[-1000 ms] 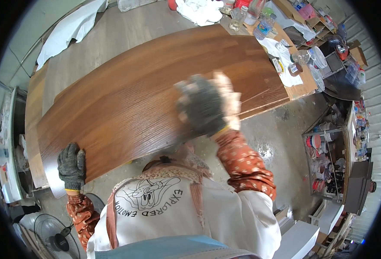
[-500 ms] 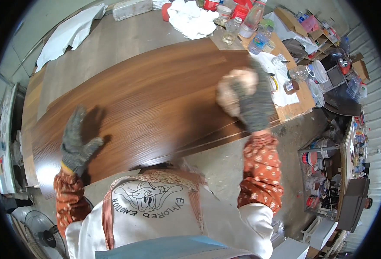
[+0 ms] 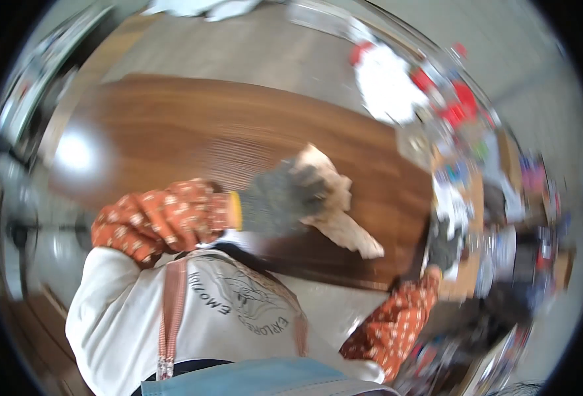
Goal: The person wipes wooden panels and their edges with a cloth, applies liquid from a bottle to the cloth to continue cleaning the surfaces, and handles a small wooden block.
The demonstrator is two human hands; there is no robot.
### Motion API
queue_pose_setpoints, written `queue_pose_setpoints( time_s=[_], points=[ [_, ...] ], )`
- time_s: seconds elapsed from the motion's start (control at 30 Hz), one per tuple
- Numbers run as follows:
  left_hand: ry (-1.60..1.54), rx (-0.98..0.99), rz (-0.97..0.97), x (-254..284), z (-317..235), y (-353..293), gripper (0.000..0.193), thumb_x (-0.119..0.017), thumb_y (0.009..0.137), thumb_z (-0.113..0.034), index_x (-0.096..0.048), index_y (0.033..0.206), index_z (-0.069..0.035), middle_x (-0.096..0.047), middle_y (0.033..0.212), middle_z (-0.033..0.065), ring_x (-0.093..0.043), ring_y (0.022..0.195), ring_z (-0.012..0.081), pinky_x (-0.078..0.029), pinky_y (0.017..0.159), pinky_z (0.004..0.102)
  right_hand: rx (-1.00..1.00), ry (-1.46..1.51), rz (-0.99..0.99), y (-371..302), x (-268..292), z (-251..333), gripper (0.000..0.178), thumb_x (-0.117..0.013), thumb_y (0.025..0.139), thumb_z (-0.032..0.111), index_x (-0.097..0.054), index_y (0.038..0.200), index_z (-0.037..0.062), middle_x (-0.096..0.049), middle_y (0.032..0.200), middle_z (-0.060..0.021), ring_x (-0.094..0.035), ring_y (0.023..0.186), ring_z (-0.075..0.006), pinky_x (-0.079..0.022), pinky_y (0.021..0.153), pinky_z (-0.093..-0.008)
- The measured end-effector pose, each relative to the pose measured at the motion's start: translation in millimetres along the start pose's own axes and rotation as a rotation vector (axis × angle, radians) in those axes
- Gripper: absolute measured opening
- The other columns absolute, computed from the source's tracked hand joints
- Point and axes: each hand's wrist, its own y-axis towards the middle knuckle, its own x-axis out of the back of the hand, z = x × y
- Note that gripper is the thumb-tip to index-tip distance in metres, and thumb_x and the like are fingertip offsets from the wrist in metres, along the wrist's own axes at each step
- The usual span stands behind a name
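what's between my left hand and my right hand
In the head view, the beige cloth at your left hand, then bare brown board toward your right hand.

Long red-brown wood-grain panel, darker streaks. Flat grey-brown tabletop, far side. Crumpled peach-beige cloth. Dark grey knit gloves, left cuff yellow. Gathered rust-orange fabric sleeves, small white floral print. White fabric top, black line drawing. Light blue pleated mask, near.

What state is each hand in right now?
Left hand: closed on a pale cloth, over the board.
Right hand: by the board's right end; too blurred to tell open or closed.
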Motion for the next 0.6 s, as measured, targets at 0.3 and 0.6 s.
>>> queue_pose_setpoints(
  time_s=[0.3,0.6],
  points=[
    [0.300,0.600,-0.155,58,85,-129,0.036,-0.064,0.084,-0.027,-0.057,0.111,-0.003,-0.059,0.109,0.0180,-0.055,0.105,0.0358,-0.043,0.093,0.0440,-0.694,0.720,0.500,36,42,32,0.063,-0.059,0.084,0.049,-0.053,0.124,0.0008,-0.059,0.121,-0.0186,-0.054,0.111,-0.0337,-0.041,0.094,-0.0400],
    [0.736,1.286,-0.033,151,81,-307,0.040,-0.061,0.087,-0.033,-0.058,0.114,-0.003,-0.059,0.115,0.0188,-0.054,0.108,0.0365,-0.043,0.093,0.0427,-0.482,0.423,0.504,56,56,30,0.052,-0.049,0.089,0.040,-0.050,0.130,0.0070,-0.053,0.131,-0.0146,-0.048,0.121,-0.0354,-0.037,0.100,-0.0402]
  ],
)
